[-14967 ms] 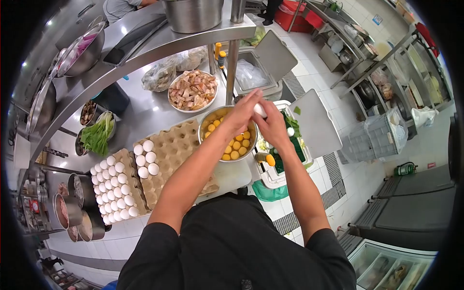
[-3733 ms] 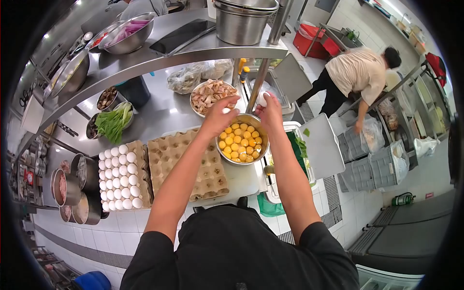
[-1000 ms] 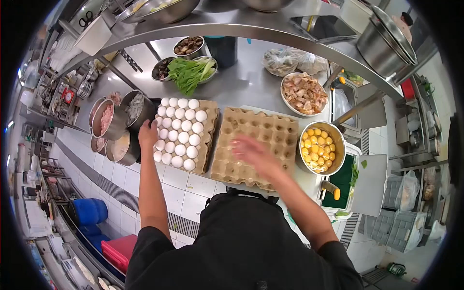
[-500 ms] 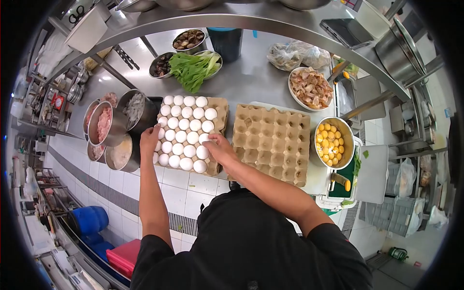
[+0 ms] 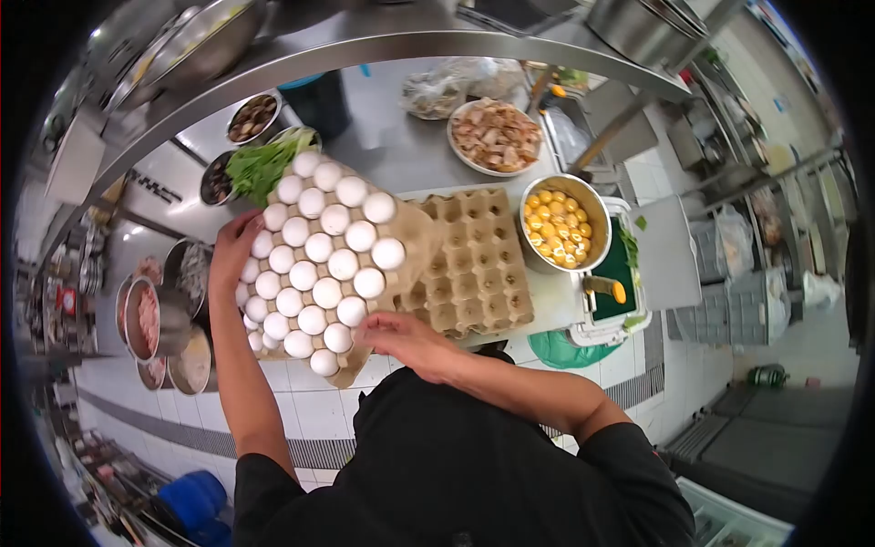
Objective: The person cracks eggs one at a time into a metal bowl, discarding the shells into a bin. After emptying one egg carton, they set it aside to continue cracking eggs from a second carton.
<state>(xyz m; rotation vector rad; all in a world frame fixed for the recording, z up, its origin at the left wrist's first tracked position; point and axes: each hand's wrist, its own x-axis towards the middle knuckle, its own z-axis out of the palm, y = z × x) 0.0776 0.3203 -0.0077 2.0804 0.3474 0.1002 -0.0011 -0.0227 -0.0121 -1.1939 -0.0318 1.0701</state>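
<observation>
Both hands hold the egg tray (image 5: 318, 247) by its rim, left of centre on the near side of the worktop (image 5: 387, 123). The left hand (image 5: 237, 246) wraps the far-left edge; the right hand (image 5: 398, 341) closes narrowly at the near-right corner. The tray, filled with white eggs, is tilted and raised, and its right edge overlaps part of the second tray (image 5: 476, 262) in view. Its far edge comes up in front of the leafy greens (image 5: 267, 164); whether they touch cannot be told.

The second tray lies flat, cups upward, partly over the white board (image 5: 553, 301). Just past its far-right corner stands the metal bowl of yolks (image 5: 564, 223), with a strip of board along its near side. A yellow-ended handle (image 5: 605, 288) lies just beside the bowl, over the green-lined bin (image 5: 609, 305).

A band of steel separates the greens and the dark container (image 5: 316, 106) from the plate of meat pieces (image 5: 495, 137). The raised shelf (image 5: 365, 48) runs above the far part of the worktop. At left, the metal pots (image 5: 160, 321) sit near the left forearm.

A small blue sign (image 5: 779, 104) on the far wall is too small to read.
</observation>
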